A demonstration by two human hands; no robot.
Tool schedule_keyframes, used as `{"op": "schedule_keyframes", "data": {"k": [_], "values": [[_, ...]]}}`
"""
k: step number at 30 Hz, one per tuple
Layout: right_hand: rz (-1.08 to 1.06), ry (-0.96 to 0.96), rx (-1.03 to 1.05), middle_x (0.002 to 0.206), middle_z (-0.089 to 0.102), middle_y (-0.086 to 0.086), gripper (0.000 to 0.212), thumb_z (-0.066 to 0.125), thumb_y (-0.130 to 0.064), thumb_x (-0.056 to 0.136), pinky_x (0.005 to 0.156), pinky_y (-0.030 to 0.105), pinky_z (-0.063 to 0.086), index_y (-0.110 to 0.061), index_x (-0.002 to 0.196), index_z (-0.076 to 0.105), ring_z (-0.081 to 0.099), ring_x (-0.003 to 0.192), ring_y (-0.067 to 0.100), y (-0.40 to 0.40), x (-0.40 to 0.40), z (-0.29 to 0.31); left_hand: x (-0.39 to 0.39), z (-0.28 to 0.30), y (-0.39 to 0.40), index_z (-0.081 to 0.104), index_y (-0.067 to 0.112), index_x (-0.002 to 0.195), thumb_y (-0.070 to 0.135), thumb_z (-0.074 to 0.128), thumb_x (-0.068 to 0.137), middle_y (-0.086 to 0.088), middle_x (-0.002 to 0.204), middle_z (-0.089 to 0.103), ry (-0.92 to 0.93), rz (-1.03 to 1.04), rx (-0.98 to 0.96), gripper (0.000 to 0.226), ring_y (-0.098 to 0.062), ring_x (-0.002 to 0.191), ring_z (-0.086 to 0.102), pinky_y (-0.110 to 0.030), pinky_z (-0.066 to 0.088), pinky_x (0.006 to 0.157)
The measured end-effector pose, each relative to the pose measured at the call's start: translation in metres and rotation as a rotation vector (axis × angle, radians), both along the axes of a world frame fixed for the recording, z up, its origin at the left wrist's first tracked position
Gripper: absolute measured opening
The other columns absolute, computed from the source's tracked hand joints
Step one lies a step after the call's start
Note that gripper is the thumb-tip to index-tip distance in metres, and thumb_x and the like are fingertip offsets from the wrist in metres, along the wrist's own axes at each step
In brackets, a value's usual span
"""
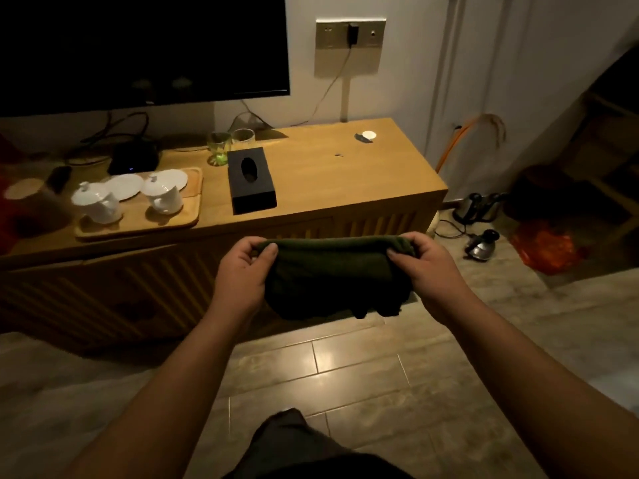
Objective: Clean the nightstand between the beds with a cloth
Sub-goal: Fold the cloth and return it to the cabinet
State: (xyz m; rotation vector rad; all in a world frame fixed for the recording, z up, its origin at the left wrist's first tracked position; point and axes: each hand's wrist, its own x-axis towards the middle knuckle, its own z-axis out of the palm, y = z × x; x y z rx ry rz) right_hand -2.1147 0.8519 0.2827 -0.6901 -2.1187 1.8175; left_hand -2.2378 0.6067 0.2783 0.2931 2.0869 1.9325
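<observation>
Meanwhile, white cups (135,198) on wooden tray (193,216).

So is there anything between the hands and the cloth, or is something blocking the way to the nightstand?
Nothing is between them: the left hand and right hand each pinch an end of the dark green cloth, held up in front of the wooden TV cabinet. No nightstand or bed is in view, so that path cannot be judged.

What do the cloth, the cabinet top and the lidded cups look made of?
Cloth: dark green soft fabric, probably terry or microfibre; it droops between the left hand and right hand.
Cabinet top: light wood or wood-look laminate, matte.
Lidded cups: white glazed ceramic, likely; glossy highlights.
</observation>
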Motion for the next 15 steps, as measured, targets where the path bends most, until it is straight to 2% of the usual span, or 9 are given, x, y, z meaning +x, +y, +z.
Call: {"op": "schedule_keyframes", "data": {"k": [2, 4, 7, 12, 15], "values": [[-0.012, -0.008, -0.01, 0.097, 0.069, -0.001, 0.013, 0.064, -0.023, 0.088, 0.073, 0.038, 0.058, -0.036, 0.088, 0.068, 0.065, 0.097, 0.023, 0.003, -0.016, 0.0, -0.015, 0.0, 0.007, 0.065, 0.026, 0.096, 0.025, 0.057, 0.095, 0.005, 0.086, 0.07, -0.006, -0.015, 0.005, 0.008, -0.01, 0.079, 0.068, -0.025, 0.056, 0.058], [-0.055, -0.019, -0.023, 0.096, 0.069, -0.001, 0.013, 0.065, -0.022, 0.088, 0.074, 0.039, 0.059, -0.035, 0.089, 0.068, 0.066, 0.096, 0.023, 0.022, -0.066, 0.003, -0.071, 0.003, 0.027, 0.064, 0.025, 0.095, 0.025, 0.057, 0.095, 0.009, 0.083, 0.071, -0.017, -0.043, -0.007, 0.008, -0.007, 0.077, 0.068, -0.023, 0.055, 0.057], [-0.072, -0.045, -0.02, 0.094, 0.07, -0.002, 0.013, 0.065, -0.02, 0.088, 0.074, 0.037, 0.058, -0.033, 0.088, 0.069, 0.066, 0.095, 0.021, 0.042, -0.116, 0.007, -0.127, 0.003, 0.053, 0.064, 0.024, 0.09, 0.021, 0.057, 0.096, 0.005, 0.079, 0.07, -0.018, -0.045, -0.022, 0.01, 0.0, 0.07, 0.067, -0.016, 0.051, 0.052], [-0.087, -0.123, -0.021, 0.1, 0.068, 0.018, 0.008, 0.065, -0.01, 0.088, 0.087, 0.054, 0.053, -0.01, 0.096, 0.065, 0.065, 0.098, 0.033, 0.086, -0.193, -0.011, -0.201, -0.021, 0.095, 0.062, 0.018, 0.092, 0.018, 0.055, 0.097, 0.0, 0.085, 0.069, -0.069, -0.07, -0.067, 0.008, -0.002, 0.071, 0.067, -0.02, 0.054, 0.056], [-0.055, -0.179, -0.018, 0.1, 0.069, 0.015, 0.01, 0.065, -0.012, 0.089, 0.088, 0.052, 0.054, -0.008, 0.098, 0.065, 0.066, 0.096, 0.028, 0.12, -0.243, -0.029, -0.243, -0.038, 0.126, 0.061, 0.015, 0.093, 0.017, 0.054, 0.097, 0.0, 0.087, 0.068, -0.101, -0.039, -0.092, 0.009, -0.003, 0.073, 0.067, -0.018, 0.054, 0.057]]}}
